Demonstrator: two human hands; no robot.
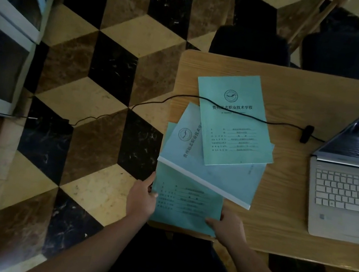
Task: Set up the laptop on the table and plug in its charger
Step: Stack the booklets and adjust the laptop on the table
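While the left hand [141, 197] pinches the left edge of the bottom booklet [187, 205] and the right hand [228, 227] grips its near right corner, two more booklets [233, 121] overlap it. Right of them, the laptop [355, 181] sits open on the table [278, 225]; its cable [283, 124] crosses the top booklet to the floor [125, 30].

Matt wood-grain table [278, 225]; matt green paper booklets [233, 126]; laptop [351, 190] showing brushed silver casing, glossy screen; polished marble-look floor [116, 52] reflecting light; black rubbery cable [146, 102].
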